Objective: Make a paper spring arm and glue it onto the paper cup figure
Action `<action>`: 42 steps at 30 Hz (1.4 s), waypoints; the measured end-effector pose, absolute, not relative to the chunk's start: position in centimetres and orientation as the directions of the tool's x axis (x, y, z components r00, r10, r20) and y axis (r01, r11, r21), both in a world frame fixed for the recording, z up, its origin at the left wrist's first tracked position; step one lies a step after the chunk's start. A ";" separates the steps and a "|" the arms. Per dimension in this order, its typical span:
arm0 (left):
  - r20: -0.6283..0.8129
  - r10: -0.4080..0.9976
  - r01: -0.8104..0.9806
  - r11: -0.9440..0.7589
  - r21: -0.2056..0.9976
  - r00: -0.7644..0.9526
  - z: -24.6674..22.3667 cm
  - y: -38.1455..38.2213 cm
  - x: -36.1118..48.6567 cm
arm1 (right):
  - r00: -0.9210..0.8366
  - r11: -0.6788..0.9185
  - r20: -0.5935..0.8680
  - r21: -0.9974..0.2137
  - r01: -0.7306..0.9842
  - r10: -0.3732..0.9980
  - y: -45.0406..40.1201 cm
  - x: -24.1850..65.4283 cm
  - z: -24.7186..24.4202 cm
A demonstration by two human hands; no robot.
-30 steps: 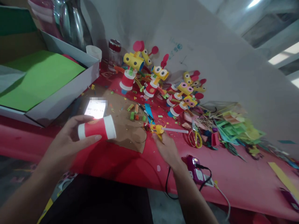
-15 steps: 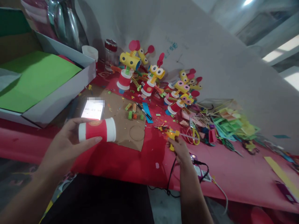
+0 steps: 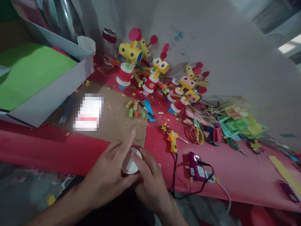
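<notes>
A red-and-white paper cup [image 3: 130, 164] is between my two hands at the table's front edge, its white round end turned up toward me. My left hand [image 3: 113, 166] grips the cup from the left, with the index finger stretched forward. From the right, my right hand [image 3: 150, 177] wraps the cup, its thumb lying over the white end. Most of the cup's red side is hidden by the fingers. To the right, a yellow glue gun [image 3: 173, 141] lies on the red tablecloth, its black cord running toward the front edge.
Cardboard [image 3: 113, 113] holds a bright phone [image 3: 89, 111] and folded paper springs [image 3: 131, 113]. Several cup figures [image 3: 124, 73] stand along the wall. Scissors [image 3: 199, 135], paper scraps [image 3: 235, 119] and a purple power strip [image 3: 196, 166] lie right. A white box [image 3: 56, 88] stands left.
My right hand has let go of the glue gun and moved left to the cup. My left hand has brought the cup right and nearer to me, turning its white end up.
</notes>
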State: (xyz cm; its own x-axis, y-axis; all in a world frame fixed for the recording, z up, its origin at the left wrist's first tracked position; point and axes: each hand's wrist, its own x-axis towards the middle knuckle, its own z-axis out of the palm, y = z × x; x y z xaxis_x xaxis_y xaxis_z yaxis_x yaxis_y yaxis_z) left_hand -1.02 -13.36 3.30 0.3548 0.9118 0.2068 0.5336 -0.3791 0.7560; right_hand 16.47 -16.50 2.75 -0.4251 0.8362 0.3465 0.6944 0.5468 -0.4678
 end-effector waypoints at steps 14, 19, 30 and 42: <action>0.476 0.879 0.669 -0.341 0.661 -0.023 -4.3 -14.3 -4.4 | 0.186 0.216 0.422 -0.737 0.641 0.888 -7.9 17.6 -3.1; 0.549 0.836 0.700 -0.407 0.587 0.026 -4.9 -14.6 -4.4 | 0.141 0.215 0.449 -0.652 0.727 0.883 -7.6 17.8 -4.1; 0.589 0.804 0.716 -0.458 0.526 0.082 -5.0 -14.7 -4.3 | 0.077 0.242 0.486 -0.560 0.792 0.871 -7.2 17.6 -4.6; 0.552 0.829 0.733 -0.433 0.525 0.094 -4.7 -14.8 -4.4 | 0.000 0.274 0.541 -0.426 0.862 0.841 -7.3 17.4 -4.1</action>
